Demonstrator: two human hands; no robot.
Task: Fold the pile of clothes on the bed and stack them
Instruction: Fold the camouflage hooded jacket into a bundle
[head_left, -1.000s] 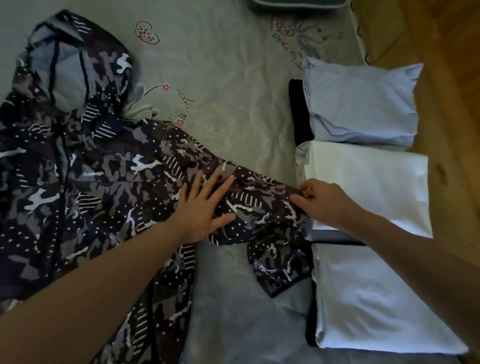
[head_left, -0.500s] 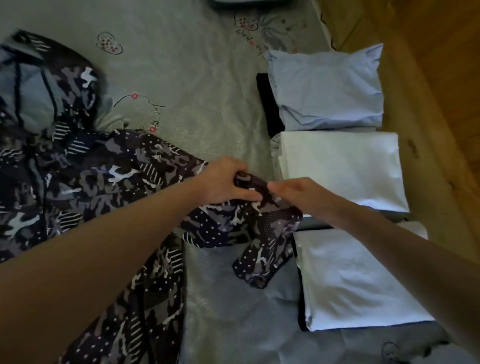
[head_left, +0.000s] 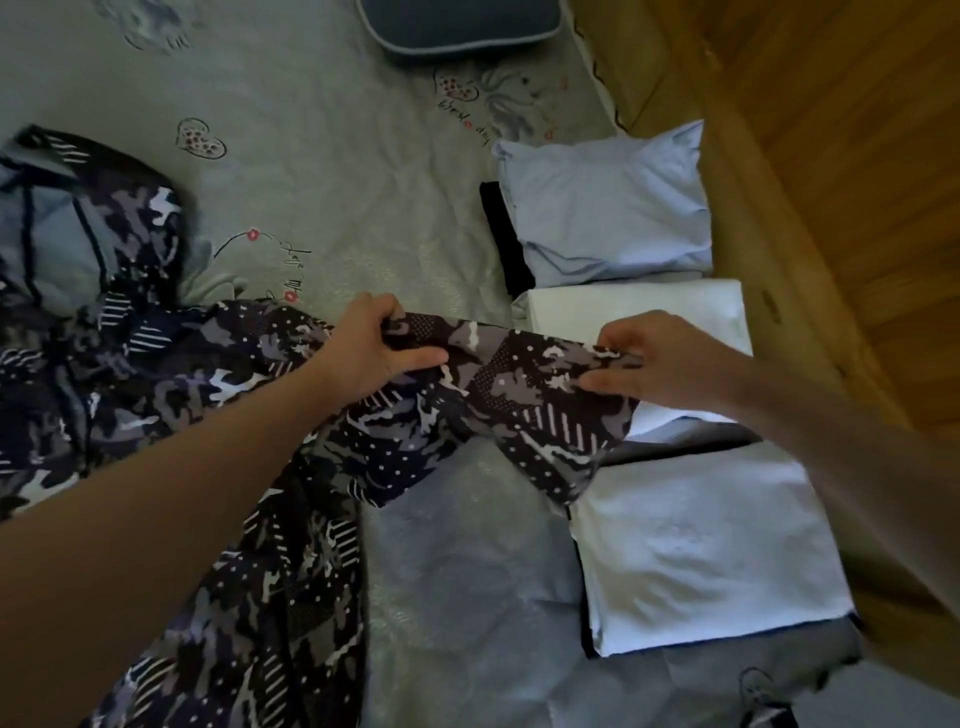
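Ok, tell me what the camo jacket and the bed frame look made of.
Camo jacket: thin, matte woven or mesh synthetic by the look; it drapes limply between the left hand and right hand. Bed frame: wood, clear grain lines, warm semi-gloss finish.

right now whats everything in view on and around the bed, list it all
camo jacket: 1, dark with grey and white, spread across left of bed, sleeve lifted
folded clothes: 3 piles, pale blue, white, pale blue, along right edge
black garment: 1, under the far pile
cushion: 1, dark blue, top edge
bedsheet: 1, grey-green with heart prints
wooden floor: brown, right
hands: left hand and right hand, both holding the jacket sleeve
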